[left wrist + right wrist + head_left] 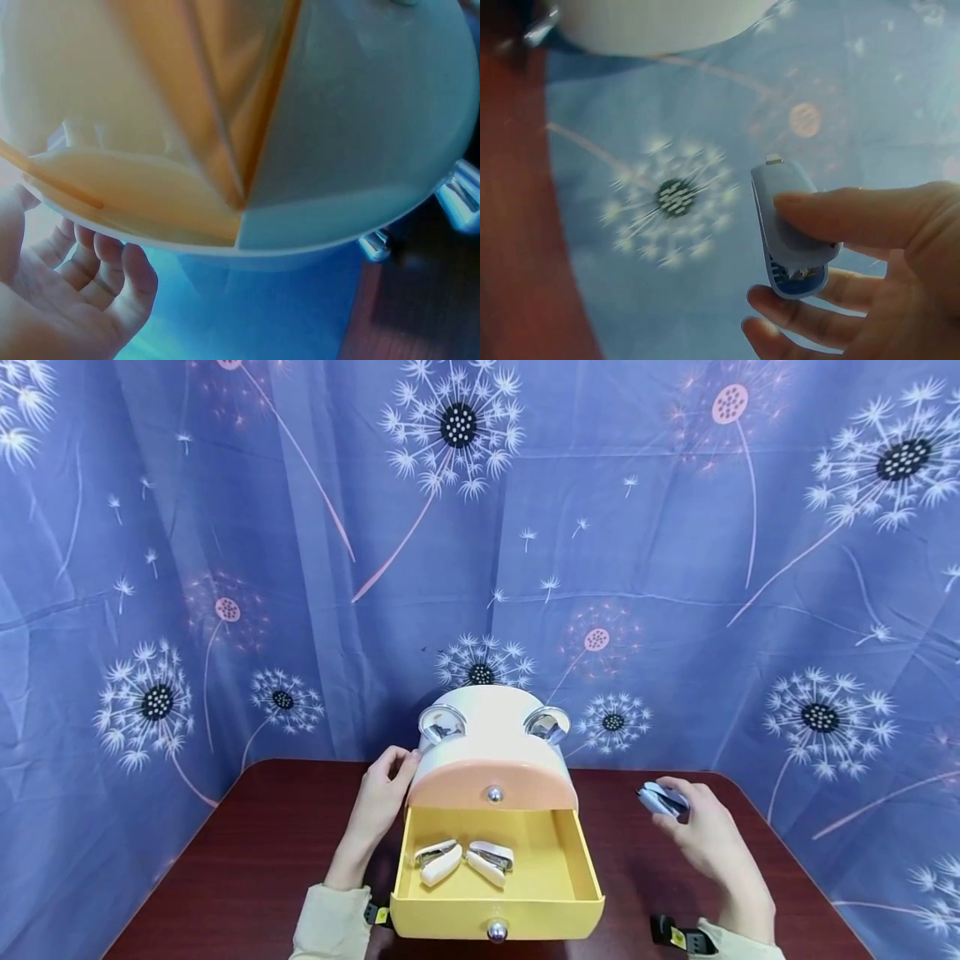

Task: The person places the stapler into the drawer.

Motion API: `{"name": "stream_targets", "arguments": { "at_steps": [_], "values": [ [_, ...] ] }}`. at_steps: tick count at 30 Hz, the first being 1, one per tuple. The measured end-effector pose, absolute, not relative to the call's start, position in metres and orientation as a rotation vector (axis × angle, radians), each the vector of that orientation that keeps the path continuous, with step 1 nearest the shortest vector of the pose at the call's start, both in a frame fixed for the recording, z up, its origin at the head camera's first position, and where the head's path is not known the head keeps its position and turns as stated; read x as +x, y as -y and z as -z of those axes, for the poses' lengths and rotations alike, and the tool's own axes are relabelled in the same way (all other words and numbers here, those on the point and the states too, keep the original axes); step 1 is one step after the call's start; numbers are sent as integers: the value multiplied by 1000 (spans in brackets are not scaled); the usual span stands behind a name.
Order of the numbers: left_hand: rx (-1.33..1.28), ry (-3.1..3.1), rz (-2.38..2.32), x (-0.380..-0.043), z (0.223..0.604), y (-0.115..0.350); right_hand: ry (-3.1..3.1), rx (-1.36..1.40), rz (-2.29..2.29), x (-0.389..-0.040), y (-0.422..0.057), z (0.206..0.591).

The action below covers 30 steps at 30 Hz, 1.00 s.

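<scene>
A white and peach storage box (491,735) with a yellow drawer (498,920) pulled out stands in the middle of the head view. Two small white staplers, a left one (441,864) and a right one (491,860), lie on the left side of the drawer floor. My left hand (380,797) touches the box's left side; in the left wrist view its bent fingers (135,277) lie along the box's edge. To the right of the box, my right hand (701,827) holds a light blue stapler (660,799) above the table, its thumb (825,210) pressed on the stapler's top.
The dark red-brown table (247,860) runs out on both sides of the box. A blue curtain (315,527) with dandelion prints hangs close behind it. Two shiny round pieces stick up from the box top, one on the left (442,724), one on the right (547,724).
</scene>
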<state>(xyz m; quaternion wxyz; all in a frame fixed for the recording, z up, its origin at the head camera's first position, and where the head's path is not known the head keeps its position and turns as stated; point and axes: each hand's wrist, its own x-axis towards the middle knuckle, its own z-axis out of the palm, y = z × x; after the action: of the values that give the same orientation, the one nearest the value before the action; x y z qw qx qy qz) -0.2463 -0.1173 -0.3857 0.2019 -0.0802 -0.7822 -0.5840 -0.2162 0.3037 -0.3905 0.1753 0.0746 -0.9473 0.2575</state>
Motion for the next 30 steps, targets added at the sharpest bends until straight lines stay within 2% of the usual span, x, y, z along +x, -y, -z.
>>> {"name": "stream_targets", "arguments": {
  "at_steps": [8, 15, 30],
  "values": [
    [-236, 2188, 1633, -246, 383, 118, 2556, 333, -717, -196, -282, 365],
    [-247, 2155, 1630, -270, 414, 125, 2475, 447, -667, -178, -262, 350],
    [-244, 2171, 1607, -272, 414, 126, 2466, 806, -695, -160, -217, 340]
  ]
}}
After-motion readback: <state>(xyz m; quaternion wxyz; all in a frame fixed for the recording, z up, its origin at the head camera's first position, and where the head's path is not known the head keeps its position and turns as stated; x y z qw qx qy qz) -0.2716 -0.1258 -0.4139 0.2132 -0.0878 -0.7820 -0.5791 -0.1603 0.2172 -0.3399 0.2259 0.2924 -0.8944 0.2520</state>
